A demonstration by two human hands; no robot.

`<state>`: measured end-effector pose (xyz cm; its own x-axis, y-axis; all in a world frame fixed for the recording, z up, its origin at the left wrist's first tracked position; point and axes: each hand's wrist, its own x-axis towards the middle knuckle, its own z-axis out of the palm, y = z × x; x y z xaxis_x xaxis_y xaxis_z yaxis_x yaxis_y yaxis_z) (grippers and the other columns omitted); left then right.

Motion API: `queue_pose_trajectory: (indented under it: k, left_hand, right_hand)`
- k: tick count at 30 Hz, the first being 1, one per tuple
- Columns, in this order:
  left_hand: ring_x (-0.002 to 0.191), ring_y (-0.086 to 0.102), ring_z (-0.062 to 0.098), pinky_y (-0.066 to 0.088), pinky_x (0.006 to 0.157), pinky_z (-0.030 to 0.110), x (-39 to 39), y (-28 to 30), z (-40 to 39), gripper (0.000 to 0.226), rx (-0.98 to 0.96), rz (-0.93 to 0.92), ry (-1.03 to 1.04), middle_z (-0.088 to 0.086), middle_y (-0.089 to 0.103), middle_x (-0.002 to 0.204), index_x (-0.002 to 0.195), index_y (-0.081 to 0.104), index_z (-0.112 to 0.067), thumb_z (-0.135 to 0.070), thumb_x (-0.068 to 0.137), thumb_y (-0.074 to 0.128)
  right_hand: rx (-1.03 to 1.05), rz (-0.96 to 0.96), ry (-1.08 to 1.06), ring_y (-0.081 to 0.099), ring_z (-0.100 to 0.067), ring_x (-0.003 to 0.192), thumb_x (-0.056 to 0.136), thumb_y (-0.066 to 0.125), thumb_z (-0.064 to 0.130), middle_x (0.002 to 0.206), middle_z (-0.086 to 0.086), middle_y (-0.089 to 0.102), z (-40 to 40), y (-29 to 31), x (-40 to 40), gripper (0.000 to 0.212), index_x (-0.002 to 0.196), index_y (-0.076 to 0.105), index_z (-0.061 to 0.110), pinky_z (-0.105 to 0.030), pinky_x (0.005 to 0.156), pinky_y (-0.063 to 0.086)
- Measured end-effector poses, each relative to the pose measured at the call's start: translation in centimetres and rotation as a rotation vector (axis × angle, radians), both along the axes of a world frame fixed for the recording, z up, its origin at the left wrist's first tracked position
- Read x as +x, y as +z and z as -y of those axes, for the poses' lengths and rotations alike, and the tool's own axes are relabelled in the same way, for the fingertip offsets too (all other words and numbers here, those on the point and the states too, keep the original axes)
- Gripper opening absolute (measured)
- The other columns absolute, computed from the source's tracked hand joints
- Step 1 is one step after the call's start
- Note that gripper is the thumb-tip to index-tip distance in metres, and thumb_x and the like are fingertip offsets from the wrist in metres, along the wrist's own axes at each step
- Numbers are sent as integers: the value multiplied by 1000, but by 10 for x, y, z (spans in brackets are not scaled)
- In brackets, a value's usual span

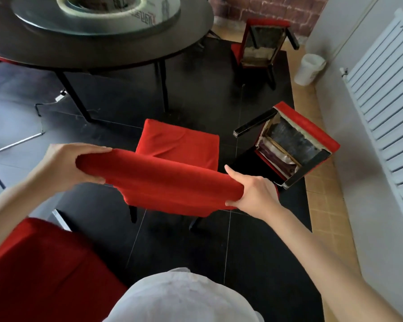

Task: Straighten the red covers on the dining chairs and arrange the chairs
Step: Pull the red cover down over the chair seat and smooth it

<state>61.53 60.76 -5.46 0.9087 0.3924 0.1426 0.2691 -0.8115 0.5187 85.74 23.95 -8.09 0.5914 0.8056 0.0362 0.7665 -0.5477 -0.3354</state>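
A pale garment (186,296) is filling the bottom of the view nearest the camera, with a red cushion (40,270) lying just beside it at lower left. Above these, the left hand (68,163) is curling its fingers and thumb round the left end of the chair's red cover (158,182), and the right hand (251,189) is clamping the right end, thumb on top and fingers underneath. Both hands are gripping the backrest top, so the cloth between them is looking taut, while the seat (179,142) beyond is showing a few loose folds. This chair (196,223) is standing upright on the black mat (219,252), facing the round table (102,47) but well apart from it. To the right, a tipped chair (293,145) is lying with its underside showing, near the right hand, and a second overturned chair (263,47) is lying farther off by the brick wall (261,10), near a white bucket (310,68) and a radiator (382,117). Judging from here, pulling unevenly is likely to be skewing the cover or dragging it off one corner, and tugging hard may be rocking the upright chair backward toward the person. Sliding the chair toward the table may be snagging its legs on the table's legs (75,96), and the tipped chair's jutting leg (254,125) is sitting close enough to catch the right arm or the moving chair.
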Motion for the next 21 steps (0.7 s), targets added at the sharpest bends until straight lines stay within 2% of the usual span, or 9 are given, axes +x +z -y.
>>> queue_pose_trajectory:
  k: [2, 4, 5, 8, 9, 11, 13, 18, 21]
  left_hand:
    - [92, 68, 20, 41, 96, 18, -24, -17, -1, 83, -55, 32, 65, -5, 72, 99, 109, 62, -51, -18, 41, 98]
    - [87, 66, 15, 46, 94, 31, -46, -31, 4, 84, -128, 76, 125, -2, 73, 97, 104, 58, -62, -25, 40, 99]
    - [86, 64, 12, 46, 91, 27, -53, -37, 8, 83, -153, 86, 150, -2, 73, 97, 102, 57, -64, -29, 40, 99]
    - [88, 69, 15, 39, 82, 3, -55, -46, 15, 86, -125, 68, 185, -6, 73, 97, 105, 61, -63, -20, 39, 98]
    - [88, 68, 11, 36, 81, -1, -52, -44, 15, 90, -113, 67, 198, -8, 72, 95, 105, 59, -67, -20, 39, 98]
    - [86, 61, -6, 36, 80, -1, -45, -39, 15, 96, -122, 77, 231, -12, 70, 93, 100, 50, -78, -21, 39, 98]
    - [87, 55, -13, 36, 80, 0, -40, -34, 18, 99, -135, 87, 260, -16, 68, 92, 98, 45, -81, -22, 39, 98]
    - [90, 59, -9, 42, 83, 12, -33, -33, 38, 94, -111, 68, 280, -16, 70, 101, 98, 44, -82, -29, 40, 97]
    - [91, 60, -7, 44, 84, 15, -30, -32, 51, 85, -100, 64, 273, -20, 68, 99, 99, 53, -72, -29, 40, 97]
  right_hand:
    - [-80, 32, 70, 67, -17, 91, 68, 82, 51, 97, 4, 73, -26, 12, 7, 95, 148, 32, 37, -29, 81, 49]
    - [-165, 72, 131, 67, -18, 87, 68, 80, 55, 91, 3, 73, -47, 18, 8, 97, 149, 29, 39, -32, 82, 50]
    - [-185, 75, 158, 67, -17, 87, 68, 80, 55, 92, 3, 73, -51, 19, 10, 97, 149, 29, 38, -32, 82, 51]
    - [-202, 23, 172, 68, -17, 94, 67, 81, 53, 103, 3, 74, -46, 17, 16, 95, 148, 33, 37, -30, 85, 51]
    - [-201, 17, 166, 68, -17, 94, 67, 82, 52, 104, 4, 74, -45, 18, 21, 95, 147, 34, 37, -29, 84, 50]
    - [-192, 6, 153, 68, -17, 95, 65, 83, 50, 103, 4, 74, -46, 22, 29, 95, 146, 36, 39, -28, 82, 49]
    - [-198, -16, 153, 67, -18, 97, 64, 84, 49, 106, 4, 73, -47, 22, 35, 94, 145, 36, 40, -30, 84, 51]
    - [-219, -36, 157, 66, -18, 101, 64, 85, 46, 112, 4, 72, -38, 24, 50, 93, 144, 38, 42, -34, 86, 52]
    - [-212, -35, 161, 66, -17, 100, 63, 86, 45, 110, 5, 72, -30, 23, 60, 91, 142, 40, 43, -32, 86, 51]
